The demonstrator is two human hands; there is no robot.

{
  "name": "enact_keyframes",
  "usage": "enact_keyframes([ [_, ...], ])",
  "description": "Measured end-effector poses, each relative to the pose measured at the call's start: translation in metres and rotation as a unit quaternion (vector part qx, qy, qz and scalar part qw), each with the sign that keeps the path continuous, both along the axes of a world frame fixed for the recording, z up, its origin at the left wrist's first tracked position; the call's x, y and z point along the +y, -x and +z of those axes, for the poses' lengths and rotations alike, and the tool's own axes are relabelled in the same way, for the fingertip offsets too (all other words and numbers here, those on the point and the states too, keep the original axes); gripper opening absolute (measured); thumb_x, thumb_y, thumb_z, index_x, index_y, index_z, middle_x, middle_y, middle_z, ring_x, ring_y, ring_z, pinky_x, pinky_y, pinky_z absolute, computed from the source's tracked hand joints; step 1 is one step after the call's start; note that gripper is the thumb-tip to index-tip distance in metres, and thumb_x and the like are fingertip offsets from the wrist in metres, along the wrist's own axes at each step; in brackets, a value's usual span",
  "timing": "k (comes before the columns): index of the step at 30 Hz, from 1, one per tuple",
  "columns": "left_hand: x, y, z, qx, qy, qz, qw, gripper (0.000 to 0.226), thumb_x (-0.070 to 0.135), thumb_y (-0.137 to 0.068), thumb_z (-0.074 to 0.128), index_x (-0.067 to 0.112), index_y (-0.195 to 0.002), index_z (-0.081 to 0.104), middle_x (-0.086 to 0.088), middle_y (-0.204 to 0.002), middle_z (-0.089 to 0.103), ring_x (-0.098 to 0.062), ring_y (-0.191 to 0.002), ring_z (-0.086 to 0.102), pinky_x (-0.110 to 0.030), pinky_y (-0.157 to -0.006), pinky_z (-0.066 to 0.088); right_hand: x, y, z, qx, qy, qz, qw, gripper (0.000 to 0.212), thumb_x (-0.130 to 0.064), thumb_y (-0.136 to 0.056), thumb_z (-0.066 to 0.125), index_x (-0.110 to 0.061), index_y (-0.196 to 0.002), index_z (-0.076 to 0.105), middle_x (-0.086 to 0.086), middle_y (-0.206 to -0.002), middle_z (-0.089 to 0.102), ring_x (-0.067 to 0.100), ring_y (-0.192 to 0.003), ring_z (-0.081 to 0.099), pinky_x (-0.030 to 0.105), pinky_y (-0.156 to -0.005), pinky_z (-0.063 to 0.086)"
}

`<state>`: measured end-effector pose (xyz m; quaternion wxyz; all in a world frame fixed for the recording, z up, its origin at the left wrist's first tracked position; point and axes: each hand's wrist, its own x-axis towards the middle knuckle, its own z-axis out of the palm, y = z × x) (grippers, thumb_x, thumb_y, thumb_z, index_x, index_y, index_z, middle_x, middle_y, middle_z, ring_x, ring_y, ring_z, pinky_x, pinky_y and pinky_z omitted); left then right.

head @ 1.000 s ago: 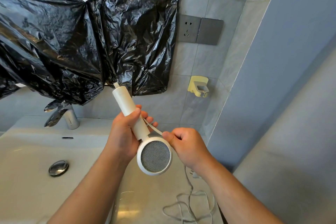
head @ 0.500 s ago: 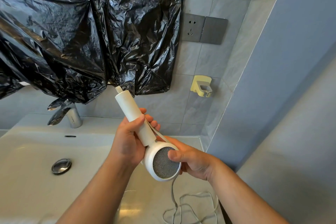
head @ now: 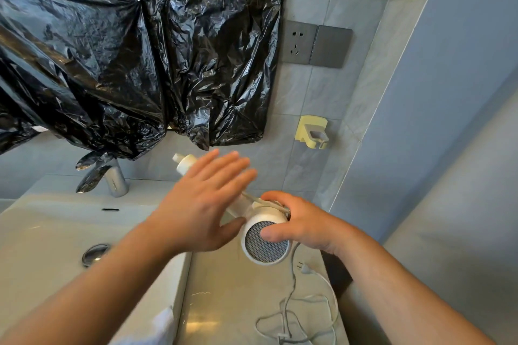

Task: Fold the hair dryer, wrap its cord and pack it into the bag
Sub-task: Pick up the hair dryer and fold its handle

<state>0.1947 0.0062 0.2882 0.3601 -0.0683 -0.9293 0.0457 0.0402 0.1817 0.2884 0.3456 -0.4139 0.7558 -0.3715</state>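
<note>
My right hand (head: 304,221) grips the round head of the white hair dryer (head: 265,241), thumb on its mesh grille, fingers curled over the top. The dryer's white handle (head: 185,164) points up and left, mostly hidden behind my left hand (head: 201,204). That hand is spread flat with straight fingers in front of the handle and holds nothing. The dryer's white cord (head: 291,311) hangs from the head and lies in loose loops on the counter, with its plug (head: 304,267) just below the head. No bag for packing is visible.
A white sink basin (head: 42,238) with a metal drain (head: 94,253) and chrome faucet (head: 113,179) lies at left. Black plastic sheeting (head: 126,50) covers the wall above. A grey wall socket (head: 298,42) and yellow wall holder (head: 312,131) sit on the tiles at right.
My left hand has let go of the dryer's handle and spread open in front of it. My right hand has closed over the dryer's head and now holds it alone.
</note>
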Motion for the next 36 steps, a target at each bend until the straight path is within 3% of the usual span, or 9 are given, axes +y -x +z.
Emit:
enact_keyframes([
  [4, -0.013, 0.01, 0.008, -0.2, 0.106, 0.054, 0.973, 0.053, 0.064, -0.076, 0.056, 0.024, -0.11, 0.061, 0.002, -0.097, 0.069, -0.026, -0.094, 0.066, -0.042, -0.087, 0.05, 0.0, -0.003, 0.009, 0.031, -0.013, 0.031, 0.999, 0.081, -0.044, -0.054, 0.079, -0.031, -0.129, 0.051, -0.008, -0.109, 0.067, 0.009, -0.098, 0.066, 0.035, -0.089, 0.055],
  [7, -0.016, 0.011, 0.006, -0.251, 0.092, 0.052, 0.962, 0.048, 0.067, -0.079, 0.053, 0.027, -0.106, 0.054, 0.004, -0.094, 0.067, -0.026, -0.083, 0.066, -0.038, -0.068, 0.051, 0.002, -0.004, 0.015, 0.056, -0.027, 0.05, 0.997, 0.068, -0.044, -0.057, 0.079, -0.034, -0.12, 0.055, -0.007, -0.105, 0.069, 0.011, -0.093, 0.068, 0.038, -0.086, 0.057],
  [10, -0.018, 0.009, 0.001, -0.207, 0.085, 0.012, 0.975, 0.045, 0.068, -0.082, 0.051, 0.027, -0.101, 0.054, 0.005, -0.089, 0.067, -0.024, -0.077, 0.066, -0.036, -0.061, 0.048, 0.006, 0.002, 0.02, 0.018, 0.002, 0.07, 0.997, 0.057, -0.048, -0.062, 0.074, -0.029, -0.114, 0.061, 0.002, -0.101, 0.069, 0.011, -0.084, 0.066, 0.033, -0.075, 0.056],
  [14, -0.026, 0.003, -0.002, -0.114, 0.09, -0.054, 0.988, 0.05, 0.069, -0.089, 0.039, 0.024, -0.088, 0.058, 0.006, -0.074, 0.062, -0.021, -0.061, 0.062, -0.033, -0.047, 0.047, 0.016, 0.023, 0.021, -0.161, 0.114, 0.033, 0.98, 0.045, -0.037, -0.067, 0.071, -0.017, -0.106, 0.071, 0.009, -0.091, 0.067, 0.007, -0.054, 0.047, 0.018, -0.043, 0.034],
  [17, -0.021, 0.003, -0.001, -0.096, 0.089, -0.072, 0.989, 0.054, 0.067, -0.091, 0.033, 0.021, -0.089, 0.062, 0.005, -0.074, 0.062, -0.021, -0.061, 0.06, -0.033, -0.048, 0.048, 0.015, 0.033, 0.017, -0.177, 0.137, 0.019, 0.975, 0.025, -0.025, -0.064, 0.074, -0.016, -0.087, 0.077, 0.009, -0.11, 0.073, 0.009, -0.056, 0.052, 0.016, -0.044, 0.038],
  [21, -0.023, 0.0, -0.002, -0.091, 0.066, -0.061, 0.992, 0.058, 0.067, -0.091, 0.032, 0.019, -0.092, 0.065, 0.005, -0.074, 0.062, -0.021, -0.061, 0.06, -0.033, -0.049, 0.047, 0.009, 0.034, 0.016, -0.155, 0.151, 0.015, 0.976, 0.014, -0.02, -0.063, 0.076, -0.019, -0.077, 0.077, 0.004, -0.104, 0.076, 0.008, -0.061, 0.056, 0.018, -0.052, 0.043],
  [26, -0.015, -0.006, -0.004, -0.075, 0.027, -0.112, 0.991, 0.05, 0.057, -0.092, 0.036, 0.015, -0.093, 0.064, 0.003, -0.074, 0.06, -0.022, -0.061, 0.055, -0.028, -0.053, 0.04, 0.007, 0.043, 0.024, -0.194, 0.169, 0.068, 0.964, 0.035, 0.011, -0.069, 0.057, -0.016, -0.077, 0.076, 0.004, -0.09, 0.076, 0.01, -0.069, 0.061, 0.02, -0.066, 0.05],
  [32, 0.0, 0.0, 0.001, -0.018, -0.062, -0.104, 0.992, 0.04, 0.053, -0.093, 0.038, 0.017, -0.097, 0.053, 0.0, -0.073, 0.059, -0.022, -0.061, 0.053, -0.028, -0.049, 0.04, -0.003, 0.021, 0.013, -0.367, 0.205, -0.025, 0.907, 0.025, 0.005, -0.075, 0.054, -0.01, -0.068, 0.073, 0.007, -0.066, 0.072, 0.015, -0.055, 0.068, 0.024, -0.049, 0.055],
  [36, 0.008, 0.007, 0.004, 0.014, -0.108, 0.017, 0.994, 0.058, 0.064, -0.093, 0.026, 0.014, -0.091, 0.055, -0.001, -0.072, 0.06, -0.028, -0.059, 0.057, -0.029, -0.046, 0.039, -0.017, -0.013, -0.015, -0.375, 0.23, -0.055, 0.896, 0.024, 0.002, -0.091, 0.051, -0.009, -0.093, 0.073, 0.004, -0.08, 0.07, 0.013, -0.069, 0.066, 0.027, -0.06, 0.052],
])
